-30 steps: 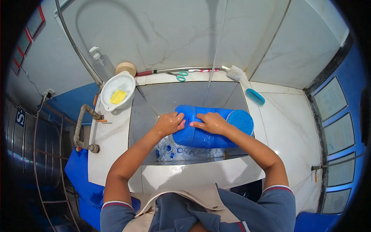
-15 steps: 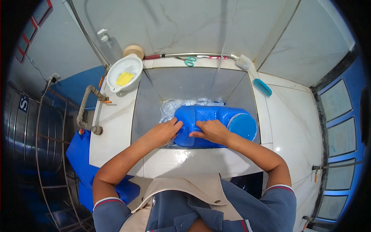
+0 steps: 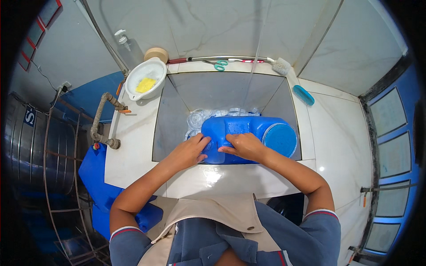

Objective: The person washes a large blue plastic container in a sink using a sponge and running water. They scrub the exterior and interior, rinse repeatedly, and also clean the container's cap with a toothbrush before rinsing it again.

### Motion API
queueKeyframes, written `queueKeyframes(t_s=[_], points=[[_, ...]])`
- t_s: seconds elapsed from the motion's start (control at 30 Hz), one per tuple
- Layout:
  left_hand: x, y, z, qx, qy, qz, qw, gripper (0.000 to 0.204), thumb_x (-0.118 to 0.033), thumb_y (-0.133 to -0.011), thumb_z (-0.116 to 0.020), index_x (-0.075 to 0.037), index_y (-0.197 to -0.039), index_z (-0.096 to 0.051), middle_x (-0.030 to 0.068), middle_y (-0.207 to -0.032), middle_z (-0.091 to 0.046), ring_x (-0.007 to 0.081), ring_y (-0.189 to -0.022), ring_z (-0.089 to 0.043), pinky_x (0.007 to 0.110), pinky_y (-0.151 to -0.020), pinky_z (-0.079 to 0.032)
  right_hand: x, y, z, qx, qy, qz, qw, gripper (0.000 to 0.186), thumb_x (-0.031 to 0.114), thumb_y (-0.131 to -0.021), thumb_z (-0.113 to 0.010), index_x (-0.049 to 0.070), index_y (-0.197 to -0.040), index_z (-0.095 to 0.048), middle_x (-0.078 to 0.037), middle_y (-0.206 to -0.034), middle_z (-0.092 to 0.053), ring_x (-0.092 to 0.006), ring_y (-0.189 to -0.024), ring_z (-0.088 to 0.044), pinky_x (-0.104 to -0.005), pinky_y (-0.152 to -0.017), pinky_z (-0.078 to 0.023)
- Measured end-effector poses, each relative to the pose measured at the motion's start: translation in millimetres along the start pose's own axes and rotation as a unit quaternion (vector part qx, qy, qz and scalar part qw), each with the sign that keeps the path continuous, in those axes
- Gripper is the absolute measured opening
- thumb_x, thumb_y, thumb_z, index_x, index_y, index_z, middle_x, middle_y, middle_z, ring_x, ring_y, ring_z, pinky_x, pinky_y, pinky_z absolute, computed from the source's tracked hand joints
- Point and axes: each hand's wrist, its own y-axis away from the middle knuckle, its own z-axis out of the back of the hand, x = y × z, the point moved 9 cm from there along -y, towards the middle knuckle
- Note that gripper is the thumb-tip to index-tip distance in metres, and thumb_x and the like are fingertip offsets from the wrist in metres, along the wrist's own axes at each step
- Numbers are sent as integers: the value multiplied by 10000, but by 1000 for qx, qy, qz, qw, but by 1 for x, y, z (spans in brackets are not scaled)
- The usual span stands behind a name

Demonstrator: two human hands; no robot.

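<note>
A large blue plastic jug [image 3: 248, 125] lies on its side in a grey tiled basin [image 3: 213, 91], its round blue lid [image 3: 280, 140] facing right. My right hand [image 3: 243, 146] is wrapped over the jug's middle, around what looks like its handle. At the jug's left end, my left hand [image 3: 188, 153] grips it with curled fingers and thumb. Several clear plastic pieces [image 3: 195, 119], perhaps lids or cups, lie behind the jug and are partly covered by it.
Along the back ledge lie teal-handled scissors [image 3: 220, 65] and a long-handled white brush [image 3: 280, 66]. A teal brush [image 3: 303, 95] rests at right. At left stand a white colander [image 3: 133, 84] with a yellow sponge [image 3: 145, 85], a pump bottle [image 3: 128, 51] and a pipe tap [image 3: 100, 117].
The basin and jug appear slightly higher in view. My left thumb is now more visible against the jug's left end; both hands stay on the jug.
</note>
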Motion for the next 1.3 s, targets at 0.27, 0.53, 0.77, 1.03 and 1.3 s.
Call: queueKeyframes(t_s=[0.27,0.53,0.77,1.03,1.3], points=[[53,31,-50,409,156,391,810,398,-274,-810,-624,30,-1021,-478,234,-1079,-531,347,-881,-591,394,-680,-485,-4,-2,2,32,-17,-21,999,534,537,-846,-492,11,-781,-559,-181,-675,-604,-369,-616,-585,-440,-559,-459],[-1,-14,-11,96,40,87,991,336,-208,-815,-622,34,-1019,-507,99,-690,-556,229,-573,-574,323,-572,-494,-16,-2,10,154,-26,-60,986,582,587,-813,-506,20,-791,-632,-191,-652,-603,-378,-663,-600,-451,-607,-468],[63,-63,-25,49,493,368,787,147,-198,-852,-530,-74,-922,-495,28,-695,-528,65,-471,-434,204,-392,-345,-75,8,27,387,-107,-130,907,446,430,-829,-527,2,-860,-651,-134,-689,-619,-233,-657,-620,-351,-606,-497],[62,-228,-159,86,601,374,701,238,-318,-848,-611,-122,-950,-522,-7,-732,-512,78,-573,-473,213,-487,-424,-211,-96,127,-121,-470,-292,824,194,16,-802,-428,-56,-867,-596,-117,-750,-617,-181,-639,-631,-280,-591,-537],[112,-234,-162,3,742,275,612,252,-74,-857,-570,-32,-1102,-526,56,-984,-582,168,-907,-569,364,-777,-518,-223,-175,59,-60,-379,-284,879,187,93,-818,-536,-38,-922,-622,-135,-840,-639,-213,-740,-649,-335,-656,-544]])
